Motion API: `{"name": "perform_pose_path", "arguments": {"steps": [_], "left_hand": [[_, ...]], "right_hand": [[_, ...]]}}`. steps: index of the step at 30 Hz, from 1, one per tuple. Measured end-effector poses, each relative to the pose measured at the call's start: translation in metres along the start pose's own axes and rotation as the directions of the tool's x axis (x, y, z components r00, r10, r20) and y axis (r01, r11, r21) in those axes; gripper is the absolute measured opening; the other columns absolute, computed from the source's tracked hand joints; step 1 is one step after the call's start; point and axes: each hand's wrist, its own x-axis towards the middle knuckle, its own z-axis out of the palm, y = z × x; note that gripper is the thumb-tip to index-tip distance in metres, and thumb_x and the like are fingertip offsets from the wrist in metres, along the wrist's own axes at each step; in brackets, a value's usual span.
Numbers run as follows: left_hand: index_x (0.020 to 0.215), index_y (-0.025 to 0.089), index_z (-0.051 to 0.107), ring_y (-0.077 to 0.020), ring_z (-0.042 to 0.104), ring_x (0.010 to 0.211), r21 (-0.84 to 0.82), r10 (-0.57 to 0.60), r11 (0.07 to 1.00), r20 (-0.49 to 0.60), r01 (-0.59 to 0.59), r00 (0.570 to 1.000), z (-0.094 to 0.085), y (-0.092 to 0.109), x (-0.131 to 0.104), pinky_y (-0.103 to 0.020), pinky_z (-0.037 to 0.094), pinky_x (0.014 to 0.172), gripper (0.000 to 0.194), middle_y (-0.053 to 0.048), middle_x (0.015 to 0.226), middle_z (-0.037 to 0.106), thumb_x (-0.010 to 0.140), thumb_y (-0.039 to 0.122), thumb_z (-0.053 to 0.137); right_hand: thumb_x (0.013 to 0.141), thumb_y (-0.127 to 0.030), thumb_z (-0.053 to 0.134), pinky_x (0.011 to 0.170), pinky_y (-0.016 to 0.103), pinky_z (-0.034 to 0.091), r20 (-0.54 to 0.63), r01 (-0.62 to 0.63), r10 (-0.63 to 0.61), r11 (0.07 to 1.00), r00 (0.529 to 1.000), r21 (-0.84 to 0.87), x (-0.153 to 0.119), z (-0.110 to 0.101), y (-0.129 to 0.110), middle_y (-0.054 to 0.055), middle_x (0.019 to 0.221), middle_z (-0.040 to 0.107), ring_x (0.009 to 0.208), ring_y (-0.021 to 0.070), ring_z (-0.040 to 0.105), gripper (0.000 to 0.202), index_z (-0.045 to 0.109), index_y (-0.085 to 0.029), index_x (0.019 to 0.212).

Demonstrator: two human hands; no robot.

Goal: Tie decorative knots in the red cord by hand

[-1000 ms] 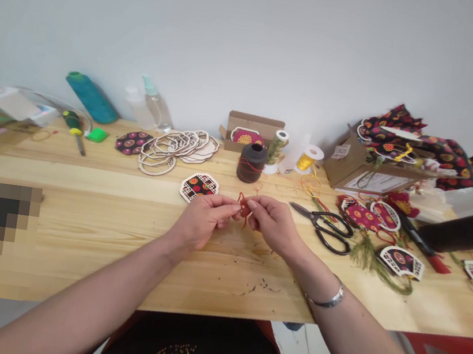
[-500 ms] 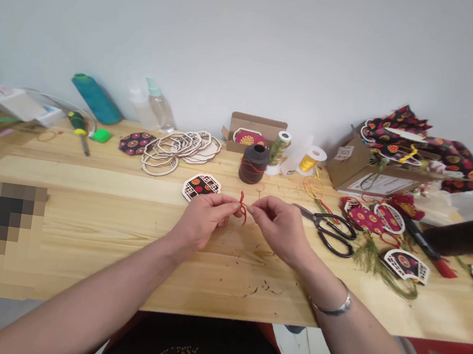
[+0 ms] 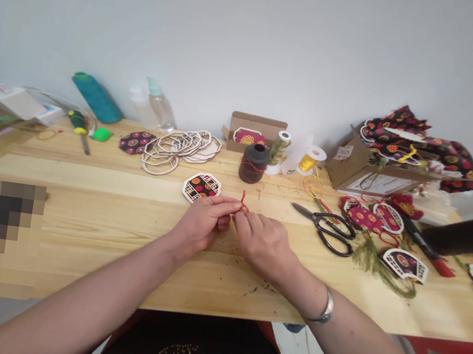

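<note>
Between thumb and fingertips, my left hand (image 3: 207,219) pinches a thin red cord (image 3: 243,197), whose short end stands up above the fingers. My right hand (image 3: 262,238) is closed against the left fingertips at the same cord, its fingers curled and partly hiding it. Just behind my left hand lies an octagonal ornament (image 3: 201,187) with a white lattice frame and dark patterned fabric. Black-handled scissors (image 3: 329,230) rest to the right of my right hand, blades apart.
A dark thread spool (image 3: 254,164), a green spool (image 3: 281,147) and a yellow spool (image 3: 312,159) stand behind. Lattice frames (image 3: 181,149) lie left of them. A cardboard box (image 3: 347,162) and fabric ornaments (image 3: 405,264) are at right; a screwdriver (image 3: 80,132) lies at left.
My right hand has moved left and turned over, its knuckles now facing up, and it meets my left fingertips. Less of the red cord shows.
</note>
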Motion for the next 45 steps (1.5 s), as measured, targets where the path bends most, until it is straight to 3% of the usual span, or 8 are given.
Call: {"name": "perform_pose_path", "arguments": {"steps": [8, 11, 14, 17, 20, 26, 33, 45], "left_hand": [[0.07, 0.011, 0.069, -0.0025, 0.04, 0.044, 0.003, -0.037, 0.999, 0.002, 0.037, 0.999, -0.002, -0.002, 0.0, -0.016, 0.024, 0.041, 0.015, 0.0, 0.056, 0.059, 0.06, 0.019, 0.076], [0.069, 0.011, 0.069, -0.0017, 0.037, 0.042, 0.025, -0.001, 1.0, -0.018, 0.001, 1.0, -0.001, 0.0, -0.001, -0.017, 0.022, 0.04, 0.017, 0.0, 0.057, 0.059, 0.058, 0.021, 0.077], [0.069, 0.01, 0.071, -0.0007, 0.031, 0.041, 0.076, 0.031, 0.997, 0.004, -0.031, 1.0, 0.002, 0.002, -0.002, -0.019, 0.017, 0.04, 0.018, -0.002, 0.059, 0.06, 0.058, 0.023, 0.077], [0.068, 0.01, 0.071, -0.001, 0.031, 0.041, 0.136, 0.021, 0.99, 0.018, -0.023, 1.0, 0.004, 0.002, -0.004, -0.02, 0.016, 0.041, 0.018, -0.002, 0.058, 0.059, 0.059, 0.025, 0.076], [0.068, 0.01, 0.071, -0.0014, 0.031, 0.041, 0.2, -0.015, 0.98, 0.046, 0.005, 0.999, 0.004, 0.001, -0.005, -0.02, 0.016, 0.041, 0.019, -0.002, 0.056, 0.058, 0.06, 0.027, 0.075], [0.066, 0.012, 0.07, -0.0042, 0.037, 0.044, 0.305, 0.051, 0.95, 0.07, -0.07, 0.996, 0.003, 0.0, -0.007, -0.02, 0.021, 0.042, 0.015, -0.001, 0.053, 0.058, 0.063, 0.026, 0.072], [0.063, 0.01, 0.069, -0.002, 0.033, 0.042, 0.216, 0.087, 0.973, 0.009, -0.086, 0.996, 0.004, 0.002, -0.006, -0.02, 0.019, 0.041, 0.018, 0.0, 0.055, 0.055, 0.061, 0.028, 0.073], [0.06, 0.009, 0.066, -0.0004, 0.031, 0.039, 0.199, 0.042, 0.979, -0.006, -0.04, 0.999, 0.004, 0.002, -0.005, -0.019, 0.016, 0.04, 0.017, 0.0, 0.055, 0.055, 0.062, 0.024, 0.071]], "right_hand": [[0.09, -0.012, 0.035, 0.054, 0.03, 0.039, -0.033, 0.054, -0.05, 0.983, 0.998, 0.173, 0.001, -0.002, 0.001, 0.008, 0.073, 0.061, 0.064, 0.0155, 0.053, 0.025, 0.059, -0.014, 0.085], [0.09, -0.023, 0.043, 0.064, 0.028, 0.041, -0.068, -0.141, 0.189, 0.887, 0.98, 0.439, 0.005, -0.005, 0.01, 0.007, 0.076, 0.061, 0.072, 0.0153, 0.055, 0.023, 0.062, -0.017, 0.079], [0.086, -0.031, 0.05, 0.056, 0.025, 0.038, 0.172, -0.481, 0.53, 0.525, 0.83, 0.702, 0.011, -0.002, 0.023, 0.003, 0.064, 0.059, 0.061, 0.0122, 0.05, 0.026, 0.062, -0.016, 0.069], [0.078, -0.04, 0.058, 0.048, 0.023, 0.031, 0.505, -0.597, 0.485, 0.047, 0.714, 0.801, 0.016, 0.002, 0.031, -0.001, 0.057, 0.054, 0.05, 0.0087, 0.041, 0.029, 0.061, -0.015, 0.065], [0.069, -0.041, 0.066, 0.047, 0.022, 0.03, 0.581, -0.566, 0.429, -0.179, 0.691, 0.805, 0.018, 0.005, 0.031, -0.003, 0.056, 0.052, 0.049, 0.0067, 0.037, 0.028, 0.059, -0.014, 0.064], [0.065, -0.034, 0.07, 0.052, 0.022, 0.035, 0.549, -0.537, 0.495, -0.182, 0.674, 0.824, 0.019, 0.004, 0.029, -0.005, 0.053, 0.049, 0.051, 0.0065, 0.04, 0.027, 0.054, -0.015, 0.055], [0.073, -0.045, 0.062, 0.061, 0.026, 0.048, 0.682, -0.543, 0.274, -0.439, 0.678, 0.716, 0.018, 0.001, 0.028, 0.002, 0.065, 0.063, 0.06, 0.0107, 0.057, 0.032, 0.065, -0.013, 0.075], [0.06, -0.032, 0.075, 0.045, 0.022, 0.035, 0.583, -0.476, 0.486, -0.336, 0.651, 0.813, 0.018, 0.012, 0.019, -0.002, 0.051, 0.057, 0.043, 0.0064, 0.043, 0.021, 0.064, -0.015, 0.058]]}}
